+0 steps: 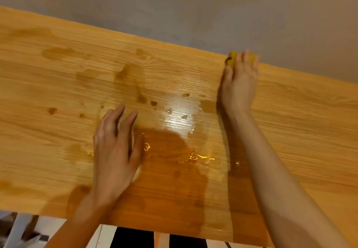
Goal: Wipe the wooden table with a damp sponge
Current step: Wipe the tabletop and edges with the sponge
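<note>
Left hand (pixel 114 151) fingers flat on wet wooden table (pixel 58 85); right hand (pixel 239 82) fingers straight atop sponge (pixel 232 59).

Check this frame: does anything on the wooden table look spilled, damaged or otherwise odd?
Yes. The light wooden table carries scattered wet patches and droplets, with a glossy pool near the front edge. The yellow sponge under the right hand overhangs the far edge. No damage shows.

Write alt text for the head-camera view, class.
The right hand presses a yellow sponge at the far edge of a wet wooden table. The left hand rests flat beside puddles.
</note>
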Demonstrator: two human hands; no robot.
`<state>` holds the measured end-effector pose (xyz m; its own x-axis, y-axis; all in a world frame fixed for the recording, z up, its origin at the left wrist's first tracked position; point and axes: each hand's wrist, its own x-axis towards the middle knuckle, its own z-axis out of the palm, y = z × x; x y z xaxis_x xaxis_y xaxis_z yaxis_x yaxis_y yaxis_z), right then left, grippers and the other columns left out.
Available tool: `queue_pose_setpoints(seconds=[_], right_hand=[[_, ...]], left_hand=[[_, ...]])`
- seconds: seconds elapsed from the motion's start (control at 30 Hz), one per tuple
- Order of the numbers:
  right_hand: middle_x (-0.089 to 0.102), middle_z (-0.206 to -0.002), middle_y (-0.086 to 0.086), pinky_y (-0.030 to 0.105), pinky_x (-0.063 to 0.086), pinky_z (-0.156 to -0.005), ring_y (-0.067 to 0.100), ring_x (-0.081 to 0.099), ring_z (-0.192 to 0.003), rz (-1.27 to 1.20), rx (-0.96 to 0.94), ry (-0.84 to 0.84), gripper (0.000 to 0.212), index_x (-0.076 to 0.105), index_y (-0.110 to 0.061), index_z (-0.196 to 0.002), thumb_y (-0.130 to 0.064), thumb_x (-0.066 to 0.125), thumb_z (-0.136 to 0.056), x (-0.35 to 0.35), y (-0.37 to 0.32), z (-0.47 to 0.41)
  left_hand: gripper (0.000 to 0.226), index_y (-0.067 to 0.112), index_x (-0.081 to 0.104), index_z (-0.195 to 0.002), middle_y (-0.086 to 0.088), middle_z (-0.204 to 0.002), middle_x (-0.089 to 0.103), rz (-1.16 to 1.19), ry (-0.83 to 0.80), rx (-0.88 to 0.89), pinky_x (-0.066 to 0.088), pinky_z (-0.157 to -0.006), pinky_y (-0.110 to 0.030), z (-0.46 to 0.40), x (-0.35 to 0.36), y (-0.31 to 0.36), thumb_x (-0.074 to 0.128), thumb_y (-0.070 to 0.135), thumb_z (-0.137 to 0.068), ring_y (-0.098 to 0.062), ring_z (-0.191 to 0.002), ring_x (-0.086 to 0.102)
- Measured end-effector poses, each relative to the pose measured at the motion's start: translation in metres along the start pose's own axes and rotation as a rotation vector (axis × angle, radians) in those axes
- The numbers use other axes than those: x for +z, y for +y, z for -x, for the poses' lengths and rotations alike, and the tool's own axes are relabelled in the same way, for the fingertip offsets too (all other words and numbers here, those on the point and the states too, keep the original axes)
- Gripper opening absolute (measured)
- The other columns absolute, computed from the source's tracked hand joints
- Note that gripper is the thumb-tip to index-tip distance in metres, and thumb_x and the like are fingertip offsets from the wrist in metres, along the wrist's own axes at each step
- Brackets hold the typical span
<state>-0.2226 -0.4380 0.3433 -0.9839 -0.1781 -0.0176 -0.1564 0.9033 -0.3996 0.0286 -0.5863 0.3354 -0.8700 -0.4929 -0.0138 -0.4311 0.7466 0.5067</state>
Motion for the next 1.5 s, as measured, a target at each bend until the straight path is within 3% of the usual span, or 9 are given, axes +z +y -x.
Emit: queue_pose_setpoints(seconds=[0.2, 0.3, 0.43, 0.53, 0.73, 0.93, 1.2, 1.4, 1.5], right_hand=[[0.018, -0.162, -0.002, 0.038, 0.003, -0.124, 0.023, 0.004, -0.151, 0.016, -0.372, -0.159, 0.048, 0.029, -0.019, -0.151, -0.031, 0.032, -0.105, 0.053, -0.113, 0.025], [0.019, -0.162, -0.003, 0.037, 0.004, -0.123, 0.021, 0.006, -0.151, 0.052, -0.522, -0.232, 0.048, 0.029, -0.019, -0.151, -0.032, 0.033, -0.105, 0.042, -0.096, 0.018], [0.022, -0.161, 0.003, 0.041, 0.010, -0.123, 0.027, 0.009, -0.151, 0.030, -0.215, -0.098, 0.045, 0.035, -0.018, -0.149, -0.026, 0.035, -0.104, 0.005, -0.015, 0.003], [0.017, -0.162, 0.006, 0.045, 0.006, -0.123, 0.029, 0.004, -0.151, -0.006, 0.031, -0.022, 0.048, 0.029, -0.011, -0.151, -0.022, 0.034, -0.105, 0.003, -0.013, 0.007], [0.015, -0.163, 0.001, 0.042, 0.005, -0.124, 0.025, 0.003, -0.151, 0.023, -0.252, -0.111, 0.047, 0.028, -0.020, -0.151, -0.027, 0.031, -0.105, 0.049, -0.106, 0.006], [0.018, -0.162, 0.002, 0.041, 0.004, -0.124, 0.026, 0.003, -0.151, 0.022, -0.419, -0.159, 0.049, 0.026, -0.015, -0.152, -0.025, 0.036, -0.105, 0.035, -0.072, 0.123], [0.008, -0.164, 0.004, 0.045, 0.004, -0.123, 0.027, -0.003, -0.151, 0.081, -0.237, -0.125, 0.050, 0.021, -0.014, -0.153, -0.028, 0.026, -0.106, 0.054, -0.114, 0.017], [0.019, -0.161, 0.005, 0.042, 0.006, -0.124, 0.028, 0.006, -0.151, 0.049, -0.457, -0.172, 0.050, 0.028, -0.013, -0.152, -0.024, 0.040, -0.104, 0.040, -0.072, 0.162], [0.023, -0.160, 0.007, 0.042, 0.007, -0.123, 0.030, 0.011, -0.150, 0.143, -0.484, -0.189, 0.049, 0.031, -0.012, -0.150, -0.028, 0.038, -0.104, 0.037, -0.070, 0.125]], left_hand=[[0.053, 0.014, 0.044, -0.148, -0.011, -0.159, 0.032, -0.108, -0.018, 0.004, 0.031, -0.112, -0.056, 0.007, 0.004, -0.008, 0.044, 0.033, -0.098, -0.034, -0.150, 0.027], [0.054, 0.014, 0.044, -0.148, -0.011, -0.159, 0.032, -0.111, 0.000, 0.033, 0.030, -0.111, -0.053, 0.008, 0.005, -0.009, 0.041, 0.036, -0.098, -0.034, -0.149, 0.027], [0.052, 0.011, 0.048, -0.146, -0.015, -0.156, 0.037, -0.090, 0.040, 0.041, 0.032, -0.112, -0.054, 0.006, 0.006, -0.009, 0.041, 0.033, -0.100, -0.036, -0.148, 0.030], [0.051, 0.011, 0.050, -0.145, -0.015, -0.155, 0.039, -0.089, 0.060, 0.036, 0.034, -0.111, -0.058, 0.007, 0.007, -0.009, 0.042, 0.032, -0.099, -0.037, -0.148, 0.031], [0.049, 0.012, 0.049, -0.146, -0.016, -0.154, 0.040, -0.123, 0.075, 0.052, 0.036, -0.111, -0.057, 0.006, 0.010, -0.011, 0.043, 0.029, -0.100, -0.037, -0.146, 0.033], [0.052, 0.016, 0.045, -0.148, -0.014, -0.158, 0.035, -0.199, 0.030, 0.023, 0.029, -0.112, -0.052, 0.006, 0.011, -0.011, 0.036, 0.035, -0.100, -0.033, -0.148, 0.027], [0.051, 0.019, 0.043, -0.148, -0.012, -0.160, 0.035, -0.166, 0.024, 0.017, 0.025, -0.115, -0.048, 0.006, 0.011, -0.011, 0.040, 0.034, -0.100, -0.032, -0.151, 0.025], [0.051, 0.019, 0.041, -0.149, -0.012, -0.161, 0.033, -0.175, 0.039, 0.025, 0.021, -0.118, -0.044, 0.010, 0.012, -0.010, 0.039, 0.034, -0.101, -0.032, -0.152, 0.024], [0.051, 0.019, 0.039, -0.150, -0.012, -0.161, 0.033, -0.181, 0.041, 0.038, 0.024, -0.116, -0.045, 0.007, 0.012, -0.011, 0.037, 0.034, -0.101, -0.032, -0.152, 0.025]])
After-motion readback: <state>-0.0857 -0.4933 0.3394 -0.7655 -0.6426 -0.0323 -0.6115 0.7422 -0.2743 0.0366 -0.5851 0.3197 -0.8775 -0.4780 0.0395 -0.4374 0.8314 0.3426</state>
